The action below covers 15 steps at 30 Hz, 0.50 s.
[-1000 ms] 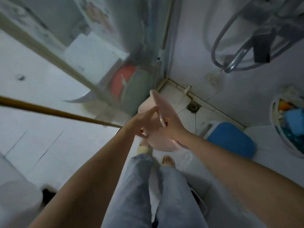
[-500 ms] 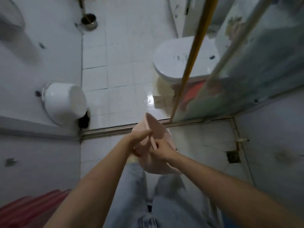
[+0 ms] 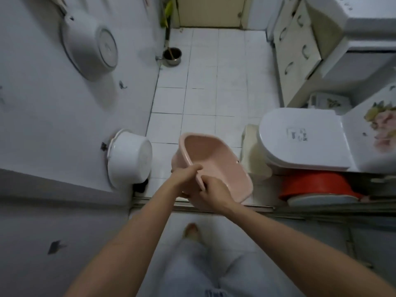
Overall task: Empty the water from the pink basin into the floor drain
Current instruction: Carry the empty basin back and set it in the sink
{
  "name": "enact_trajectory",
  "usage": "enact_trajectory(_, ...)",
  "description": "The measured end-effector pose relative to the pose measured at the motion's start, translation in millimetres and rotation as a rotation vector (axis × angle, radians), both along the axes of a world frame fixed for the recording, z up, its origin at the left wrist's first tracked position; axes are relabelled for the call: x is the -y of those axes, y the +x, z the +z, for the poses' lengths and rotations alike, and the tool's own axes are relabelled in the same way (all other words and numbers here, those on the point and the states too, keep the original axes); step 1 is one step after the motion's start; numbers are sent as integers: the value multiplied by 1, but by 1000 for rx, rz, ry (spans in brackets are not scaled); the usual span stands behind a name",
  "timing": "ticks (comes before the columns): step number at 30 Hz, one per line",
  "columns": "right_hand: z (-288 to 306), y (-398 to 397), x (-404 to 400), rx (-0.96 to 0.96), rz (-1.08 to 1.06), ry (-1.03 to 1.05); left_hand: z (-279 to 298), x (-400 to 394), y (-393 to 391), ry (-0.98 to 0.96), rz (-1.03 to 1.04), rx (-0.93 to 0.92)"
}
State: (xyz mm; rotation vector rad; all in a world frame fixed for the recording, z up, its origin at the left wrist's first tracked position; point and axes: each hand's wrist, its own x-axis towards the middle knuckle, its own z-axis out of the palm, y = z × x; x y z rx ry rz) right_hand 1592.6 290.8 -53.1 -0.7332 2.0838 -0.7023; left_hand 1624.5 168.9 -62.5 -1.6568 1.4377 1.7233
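The pink basin [image 3: 214, 161] hangs in front of me above the shower threshold, tilted with its open side up and to the right. I see no water inside it. My left hand [image 3: 185, 176] grips its near rim from the left. My right hand [image 3: 214, 194] holds the same rim from the right, fingers curled over the edge. The floor drain is out of view.
A white toilet [image 3: 300, 142] with shut lid stands at the right, a red basin [image 3: 317, 185] beside it. Two white basins [image 3: 128, 159] [image 3: 90, 46] hang on the left wall. A small metal pot [image 3: 172, 56] sits on the tiled floor [image 3: 201, 99] near the door.
My view has swung away from the shower corner and its drain toward the bathroom door. The basin has turned from edge-on to open side up, both hands still on its rim.
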Motion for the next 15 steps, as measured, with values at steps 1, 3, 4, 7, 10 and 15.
enact_trajectory(1,4,-7,17,-36,16,2,2,17,-8,-7,-2,-3)
enact_trajectory(3,11,-27,51,-104,53,5,10,51,-29,-6,-3,-14)
enact_trajectory(4,16,-38,64,-119,74,14,16,65,-40,-6,-15,-21)
enact_trajectory(7,33,-88,102,-18,102,-6,32,111,-82,-44,-64,-60)
enact_trajectory(10,41,-138,124,27,166,-18,42,148,-121,-108,-110,-88)
enact_trajectory(15,36,-242,172,38,-74,-163,54,208,-198,-354,-221,-94)
